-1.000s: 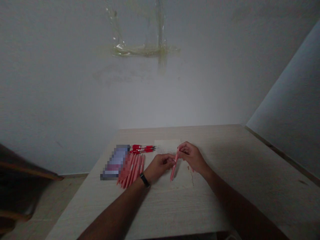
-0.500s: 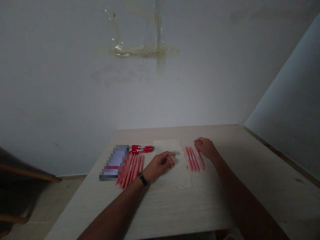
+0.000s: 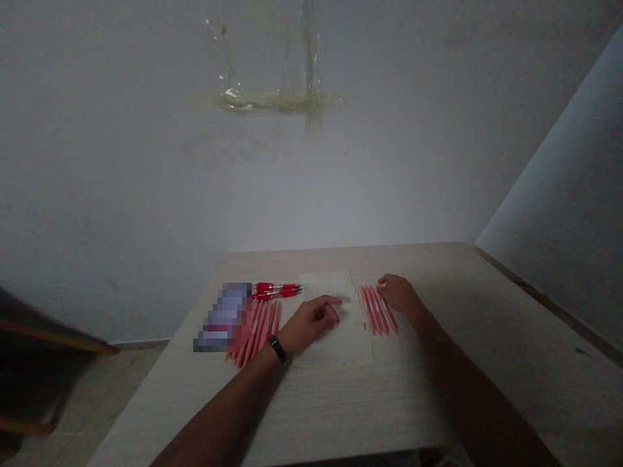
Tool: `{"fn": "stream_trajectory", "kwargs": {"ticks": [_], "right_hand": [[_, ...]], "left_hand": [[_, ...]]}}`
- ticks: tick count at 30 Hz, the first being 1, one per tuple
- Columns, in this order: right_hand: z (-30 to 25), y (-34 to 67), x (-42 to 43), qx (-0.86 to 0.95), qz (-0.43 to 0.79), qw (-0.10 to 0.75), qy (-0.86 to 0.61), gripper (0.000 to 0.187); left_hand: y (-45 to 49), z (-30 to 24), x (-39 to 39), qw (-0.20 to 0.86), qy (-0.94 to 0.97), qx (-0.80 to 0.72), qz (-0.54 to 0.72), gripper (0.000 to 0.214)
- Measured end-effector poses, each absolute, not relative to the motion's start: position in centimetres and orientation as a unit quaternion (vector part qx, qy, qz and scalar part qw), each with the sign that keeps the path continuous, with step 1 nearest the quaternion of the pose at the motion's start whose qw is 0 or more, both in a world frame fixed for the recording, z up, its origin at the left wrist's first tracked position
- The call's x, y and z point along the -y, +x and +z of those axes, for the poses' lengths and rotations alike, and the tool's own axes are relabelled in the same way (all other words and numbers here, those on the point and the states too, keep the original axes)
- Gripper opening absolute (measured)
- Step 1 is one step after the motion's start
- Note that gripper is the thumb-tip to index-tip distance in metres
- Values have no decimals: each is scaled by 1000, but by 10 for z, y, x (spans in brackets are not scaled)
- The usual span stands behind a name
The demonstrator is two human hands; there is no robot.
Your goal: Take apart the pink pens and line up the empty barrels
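Observation:
My right hand [image 3: 400,293] is at the far end of the rightmost pink pen [image 3: 388,316], its thumb and fingers closed on that end. This pen lies alongside several other pink pens [image 3: 372,311] in a neat row. My left hand [image 3: 314,318], with a black band on the wrist, hovers or rests over a white sheet of paper [image 3: 335,347]. Its index finger is stretched out, the other fingers are loosely bent, and nothing shows in it. Left of that hand lies a looser pile of pink pens [image 3: 260,331].
Several red pens with clear barrels [image 3: 277,291] lie sideways behind the pink pile. A pixelated phone-like object [image 3: 224,318] is at the table's left side. The wooden table [image 3: 292,415] meets a wall with tape [image 3: 263,100] on it.
My right hand has moved slightly down and drawn the rightmost pink pen left, closing the gap to the row. My left hand has stayed in place.

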State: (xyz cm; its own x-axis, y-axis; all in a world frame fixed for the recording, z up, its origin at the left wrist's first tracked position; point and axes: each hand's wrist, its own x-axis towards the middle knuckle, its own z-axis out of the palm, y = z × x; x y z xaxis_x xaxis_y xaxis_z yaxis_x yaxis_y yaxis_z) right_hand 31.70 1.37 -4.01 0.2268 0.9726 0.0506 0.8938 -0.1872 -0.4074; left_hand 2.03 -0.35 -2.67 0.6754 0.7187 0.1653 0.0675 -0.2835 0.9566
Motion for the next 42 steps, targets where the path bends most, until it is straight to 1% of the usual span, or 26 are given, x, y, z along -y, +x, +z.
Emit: {"fn": "stream_trajectory", "kwargs": {"ticks": [3, 10, 16, 23, 26, 34, 42], "right_hand": [[-39, 320, -11, 606, 111, 171, -768, 24], [-39, 316, -2, 622, 156, 180, -746, 18], [-39, 315, -3, 615, 165, 171, -752, 18], [-42, 315, -4, 617, 163, 182, -748, 16], [-41, 314, -3, 624, 160, 183, -742, 17], [-32, 311, -1, 623, 154, 146, -753, 21], [-30, 307, 2, 611, 173, 152, -757, 23]], "left_hand": [[20, -28, 3, 537, 741, -267, 301, 42], [19, -28, 3, 536, 743, -269, 296, 41], [19, -28, 3, 530, 752, -264, 289, 38], [19, -31, 2, 519, 760, -269, 284, 36], [18, -32, 2, 518, 763, -268, 278, 37], [19, -28, 3, 502, 774, -273, 272, 39], [18, -31, 2, 511, 769, -271, 272, 40]]}}
